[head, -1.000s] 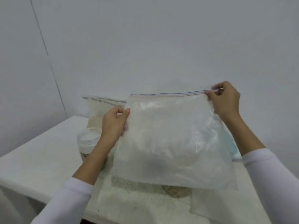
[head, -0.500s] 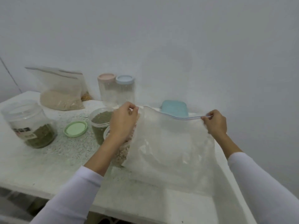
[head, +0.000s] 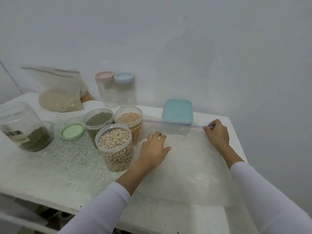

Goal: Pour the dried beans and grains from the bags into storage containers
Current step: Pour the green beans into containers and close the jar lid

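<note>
An empty clear zip bag (head: 190, 168) lies flat on the white table (head: 50, 176). My left hand (head: 154, 149) rests on its left part with fingers spread. My right hand (head: 217, 133) pinches the zip strip at the bag's far right corner. Three open jars stand just left of the bag: speckled beans (head: 115, 147) in front, chickpeas (head: 130, 121) behind, green lentils (head: 98, 121) to the left.
A light green lid (head: 72, 131) lies beside the jars. A big lidded jar (head: 22, 126) with green grains stands at the left. Filled zip bags (head: 59, 92) lean on the wall, next to two empty jars with a pink lid (head: 104, 89) and a blue lid (head: 125, 90). A teal container lid (head: 178, 111) sits behind the bag.
The bag went from held upright in the air down to flat on the table. My left hand let go of its corner and now lies flat on it. The camera tilted down.
</note>
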The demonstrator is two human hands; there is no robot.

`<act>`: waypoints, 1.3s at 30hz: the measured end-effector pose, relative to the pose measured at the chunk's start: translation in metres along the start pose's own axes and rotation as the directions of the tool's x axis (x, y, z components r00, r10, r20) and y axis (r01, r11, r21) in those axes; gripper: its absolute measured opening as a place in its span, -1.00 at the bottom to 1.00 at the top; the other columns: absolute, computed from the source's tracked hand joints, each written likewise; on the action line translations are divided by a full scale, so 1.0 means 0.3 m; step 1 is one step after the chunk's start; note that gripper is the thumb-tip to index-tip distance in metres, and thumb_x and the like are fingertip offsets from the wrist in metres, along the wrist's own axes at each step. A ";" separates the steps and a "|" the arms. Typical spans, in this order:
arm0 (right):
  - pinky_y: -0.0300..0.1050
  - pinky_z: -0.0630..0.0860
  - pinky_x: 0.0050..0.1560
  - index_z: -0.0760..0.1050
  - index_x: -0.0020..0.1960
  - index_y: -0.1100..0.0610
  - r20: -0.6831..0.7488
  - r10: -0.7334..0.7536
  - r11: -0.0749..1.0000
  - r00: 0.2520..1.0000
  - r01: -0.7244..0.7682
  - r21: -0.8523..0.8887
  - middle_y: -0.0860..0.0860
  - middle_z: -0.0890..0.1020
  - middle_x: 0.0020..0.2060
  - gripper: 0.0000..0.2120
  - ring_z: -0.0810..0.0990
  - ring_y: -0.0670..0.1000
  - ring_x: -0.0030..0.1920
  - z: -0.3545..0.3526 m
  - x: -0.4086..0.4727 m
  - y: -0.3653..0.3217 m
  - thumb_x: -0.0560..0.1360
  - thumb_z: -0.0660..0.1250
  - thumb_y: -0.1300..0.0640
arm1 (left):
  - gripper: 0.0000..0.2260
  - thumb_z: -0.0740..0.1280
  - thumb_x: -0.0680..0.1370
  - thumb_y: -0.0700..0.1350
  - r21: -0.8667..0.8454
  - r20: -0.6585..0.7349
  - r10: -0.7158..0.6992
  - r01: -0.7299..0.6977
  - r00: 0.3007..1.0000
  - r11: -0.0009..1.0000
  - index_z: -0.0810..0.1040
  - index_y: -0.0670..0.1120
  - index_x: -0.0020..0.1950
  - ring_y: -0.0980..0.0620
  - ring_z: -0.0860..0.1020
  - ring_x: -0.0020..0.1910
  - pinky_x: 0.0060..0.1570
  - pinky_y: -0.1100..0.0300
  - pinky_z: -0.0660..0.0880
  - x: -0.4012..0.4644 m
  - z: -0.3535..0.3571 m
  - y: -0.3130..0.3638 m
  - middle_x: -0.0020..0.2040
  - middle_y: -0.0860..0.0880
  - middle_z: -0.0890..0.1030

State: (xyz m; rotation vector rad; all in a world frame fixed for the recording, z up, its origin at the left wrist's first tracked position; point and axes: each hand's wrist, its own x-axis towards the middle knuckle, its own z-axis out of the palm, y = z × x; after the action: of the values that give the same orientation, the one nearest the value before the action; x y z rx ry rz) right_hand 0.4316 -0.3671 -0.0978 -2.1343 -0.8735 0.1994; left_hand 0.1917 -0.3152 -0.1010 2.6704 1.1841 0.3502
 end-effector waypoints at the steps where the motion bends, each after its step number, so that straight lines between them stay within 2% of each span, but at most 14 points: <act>1: -0.10 0.37 -0.12 0.42 0.06 0.20 0.008 0.008 1.000 1.000 -0.008 -0.011 0.06 0.52 -0.11 -0.79 0.46 0.09 -0.11 0.006 -0.003 0.008 0.54 0.31 0.07 | -0.55 0.15 0.62 0.08 0.016 0.004 -0.010 0.010 1.000 1.000 0.26 -0.09 0.45 -0.08 0.24 0.38 0.28 0.01 0.31 0.004 0.018 -0.006 0.43 -0.07 0.26; 6: -0.07 0.35 -0.12 0.36 0.14 0.22 0.017 0.011 0.988 1.000 -0.008 -0.151 0.14 0.56 0.02 -0.75 0.48 0.15 -0.06 0.018 -0.021 0.027 0.56 0.26 0.08 | -0.52 0.15 0.62 0.10 0.086 0.039 -0.018 0.014 0.999 0.996 0.20 -0.09 0.47 -0.08 0.25 0.36 0.26 0.02 0.28 0.007 0.076 -0.036 0.44 -0.07 0.24; 8: -0.03 0.33 -0.09 0.35 0.20 0.25 -0.062 -0.011 0.961 0.998 -0.007 -0.278 0.16 0.52 0.09 -0.74 0.48 0.21 0.06 0.023 -0.036 0.010 0.56 0.24 0.17 | -0.51 0.14 0.62 0.11 0.109 0.037 -0.022 0.017 0.999 0.994 0.20 -0.08 0.47 -0.08 0.24 0.36 0.26 0.02 0.26 0.011 0.084 -0.038 0.44 -0.06 0.23; 11: 0.04 0.33 -0.07 0.42 0.19 0.29 -0.161 -0.159 0.870 0.974 0.061 -0.489 0.21 0.47 0.13 -0.73 0.40 0.23 0.14 0.051 -0.080 -0.046 0.50 0.23 0.28 | -0.51 0.14 0.61 0.11 0.102 0.034 -0.027 0.024 0.999 0.995 0.20 -0.08 0.47 -0.08 0.24 0.34 0.25 0.03 0.25 0.028 0.090 -0.031 0.42 -0.08 0.24; 14: 0.01 0.30 -0.04 0.51 0.07 0.28 -0.026 -0.303 0.818 0.953 0.246 -0.520 0.20 0.51 0.08 -0.80 0.41 0.22 0.12 0.107 -0.128 -0.087 0.50 0.21 0.25 | -0.55 0.16 0.61 0.10 0.111 -0.007 -0.028 0.029 1.000 0.993 0.27 -0.10 0.43 -0.09 0.24 0.34 0.25 0.03 0.24 0.056 0.088 -0.021 0.41 -0.09 0.25; 18: 0.04 0.26 0.24 0.42 0.23 0.23 0.145 -0.258 0.822 0.955 0.296 -0.486 0.14 0.46 0.21 -0.69 0.37 0.15 0.26 0.174 -0.163 -0.079 0.57 0.15 0.09 | -0.56 0.17 0.60 0.11 0.139 -0.084 -0.017 0.029 0.996 0.990 0.36 -0.14 0.37 -0.11 0.13 0.47 0.40 0.00 0.08 0.105 0.097 -0.012 0.49 -0.14 0.19; 21: 0.15 0.05 0.42 0.24 0.41 0.22 0.225 -0.190 0.821 0.956 0.280 -0.497 0.11 0.27 0.41 -0.54 0.18 0.10 0.44 0.196 -0.175 -0.038 0.61 0.08 -0.03 | -0.48 0.10 0.62 0.15 0.107 -0.030 -0.053 0.056 0.998 0.993 0.23 -0.13 0.47 -0.09 -0.04 0.54 0.47 -0.05 -0.07 0.115 0.132 -0.029 0.55 -0.11 0.07; 26: 0.15 -0.13 0.47 -0.05 0.54 0.20 0.295 -0.098 0.830 0.950 0.241 -0.503 0.08 -0.06 0.55 -0.39 -0.13 0.07 0.53 0.208 -0.159 -0.008 0.62 -0.04 -0.13 | -0.26 -0.20 0.49 0.33 0.073 0.038 -0.154 0.151 0.987 0.986 0.01 -0.07 0.57 -0.10 -0.11 0.55 0.48 -0.01 -0.18 0.118 0.175 -0.055 0.58 -0.11 -0.05; 28: 0.15 -0.10 0.46 0.00 0.53 0.21 0.292 -0.088 0.819 0.952 0.236 -0.523 0.10 -0.01 0.54 -0.39 -0.09 0.08 0.53 0.212 -0.148 -0.015 0.62 -0.02 -0.13 | -0.33 -0.12 0.57 0.30 0.089 0.064 -0.153 0.147 0.986 0.985 -0.01 -0.06 0.57 -0.11 -0.12 0.55 0.49 -0.02 -0.18 0.130 0.177 -0.060 0.58 -0.12 -0.07; 31: 0.13 0.10 0.38 0.27 0.38 0.24 0.137 -0.153 0.851 0.979 0.201 -0.485 0.17 0.30 0.40 -0.51 0.21 0.14 0.43 0.207 -0.117 -0.041 0.57 0.15 -0.05 | -0.37 -0.05 0.60 0.25 0.093 0.087 -0.148 0.139 0.985 0.986 -0.03 -0.06 0.57 -0.11 -0.13 0.55 0.49 -0.02 -0.18 0.136 0.176 -0.064 0.58 -0.13 -0.10; 34: 0.22 0.21 0.33 0.41 0.28 0.27 -0.023 -0.435 0.801 0.900 0.375 -0.466 0.22 0.42 0.33 -0.52 0.36 0.21 0.36 0.201 -0.061 -0.074 0.42 0.38 0.14 | -0.36 -0.05 0.60 0.26 0.098 0.077 -0.147 0.139 0.986 0.985 -0.01 -0.07 0.57 -0.12 -0.12 0.55 0.49 -0.02 -0.17 0.140 0.177 -0.060 0.58 -0.13 -0.09; 36: 0.26 0.21 0.34 0.39 0.34 0.23 0.084 -0.561 0.682 0.823 0.518 -0.517 0.19 0.37 0.40 -0.44 0.34 0.19 0.40 0.201 -0.032 -0.096 0.38 0.43 0.18 | -0.38 -0.01 0.61 0.23 0.097 0.068 -0.148 0.141 0.987 0.985 0.00 -0.08 0.57 -0.11 -0.11 0.55 0.48 -0.02 -0.15 0.144 0.180 -0.058 0.58 -0.13 -0.09; 38: 0.21 0.08 0.41 0.30 0.43 0.17 0.219 -0.532 0.635 0.818 0.556 -0.536 0.11 0.27 0.47 -0.47 0.22 0.13 0.47 0.205 -0.003 -0.131 0.49 0.32 0.19 | -0.38 0.00 0.62 0.22 0.094 0.058 -0.150 0.144 0.987 0.985 0.00 -0.09 0.57 -0.11 -0.12 0.55 0.48 -0.03 -0.15 0.147 0.180 -0.055 0.58 -0.13 -0.09; 39: 0.21 0.10 0.41 0.33 0.41 0.17 0.230 -0.537 0.626 0.812 0.566 -0.536 0.11 0.33 0.45 -0.52 0.27 0.13 0.45 0.210 0.007 -0.144 0.51 0.30 0.22 | -0.38 0.00 0.62 0.21 0.091 0.059 -0.150 0.144 0.987 0.985 -0.01 -0.10 0.57 -0.11 -0.13 0.55 0.48 -0.03 -0.16 0.148 0.179 -0.053 0.58 -0.14 -0.10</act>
State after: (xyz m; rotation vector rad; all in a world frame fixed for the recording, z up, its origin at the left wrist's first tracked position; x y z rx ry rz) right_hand 0.3849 -0.3076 -0.1076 -2.2681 -1.7640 -0.4007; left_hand 0.2254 -0.2762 -0.1506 2.6232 1.3959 0.1908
